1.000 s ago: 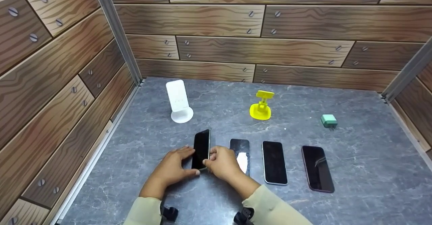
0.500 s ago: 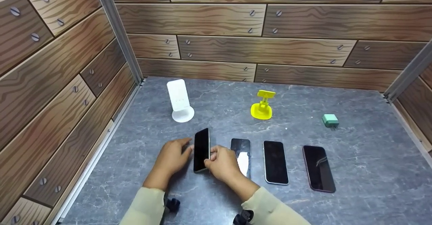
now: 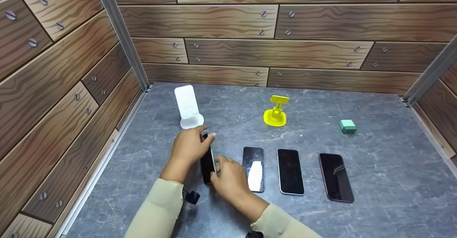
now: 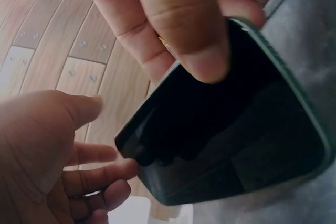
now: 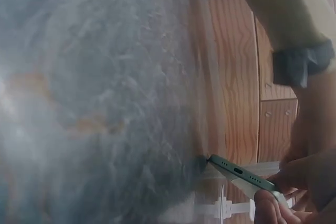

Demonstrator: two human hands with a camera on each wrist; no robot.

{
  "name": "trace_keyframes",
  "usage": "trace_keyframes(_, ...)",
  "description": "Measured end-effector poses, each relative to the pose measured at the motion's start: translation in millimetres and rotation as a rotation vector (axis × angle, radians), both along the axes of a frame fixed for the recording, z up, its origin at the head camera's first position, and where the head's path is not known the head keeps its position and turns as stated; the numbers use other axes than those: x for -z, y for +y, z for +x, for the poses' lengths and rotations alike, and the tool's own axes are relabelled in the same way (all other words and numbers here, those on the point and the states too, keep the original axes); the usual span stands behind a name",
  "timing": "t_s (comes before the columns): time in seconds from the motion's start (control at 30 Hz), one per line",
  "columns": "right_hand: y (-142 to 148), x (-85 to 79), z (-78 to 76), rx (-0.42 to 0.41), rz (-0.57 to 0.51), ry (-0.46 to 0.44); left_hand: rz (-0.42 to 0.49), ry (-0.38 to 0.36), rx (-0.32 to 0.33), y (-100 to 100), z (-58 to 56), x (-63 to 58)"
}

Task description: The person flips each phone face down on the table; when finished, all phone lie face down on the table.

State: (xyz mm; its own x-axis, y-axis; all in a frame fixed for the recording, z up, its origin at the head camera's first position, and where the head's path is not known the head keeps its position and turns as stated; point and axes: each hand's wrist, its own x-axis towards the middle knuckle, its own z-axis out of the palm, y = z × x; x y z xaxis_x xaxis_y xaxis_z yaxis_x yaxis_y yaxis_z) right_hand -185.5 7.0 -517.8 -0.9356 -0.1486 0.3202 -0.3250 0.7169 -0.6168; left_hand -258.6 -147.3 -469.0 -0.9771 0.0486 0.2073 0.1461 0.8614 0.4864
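Observation:
My right hand (image 3: 230,175) pinches a black-screened phone (image 3: 206,164) by its lower right edge, tilted on its long side. In the left wrist view the right thumb (image 4: 202,59) lies on the dark screen and its fingers are behind the phone. My left hand (image 3: 189,145) is at the phone's far end, thumb spread away; one left fingertip (image 4: 126,169) is at or near a corner of the phone, contact unclear. The phone's greenish bottom edge with its port (image 5: 239,171) shows in the right wrist view. Just beyond the left hand stands a white phone stand (image 3: 188,105).
Three more phones lie flat in a row: one with a bright reflection (image 3: 252,159), a middle one (image 3: 290,172) and a right one (image 3: 335,177). Farther back are a yellow phone stand (image 3: 275,116) and a green charger plug (image 3: 347,126). Wood-patterned walls (image 3: 228,50) enclose the grey table.
The left hand let go of the phone's left side, then moved forward to its far end. The right hand keeps its pinch while the phone has turned more edge-on and shifted slightly left.

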Motion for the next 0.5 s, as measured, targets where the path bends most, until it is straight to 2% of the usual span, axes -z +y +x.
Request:
trace_keyframes(0.23,-5.6,-0.2,7.2,-0.019,0.050,0.082,-0.073,0.023,0.014,-3.2,2.2,-3.6)
trace_keyframes(0.5,-7.2,1.0,7.5,-0.023,0.069,0.114,-0.069,0.057,0.016,-6.4,5.0,-3.9)
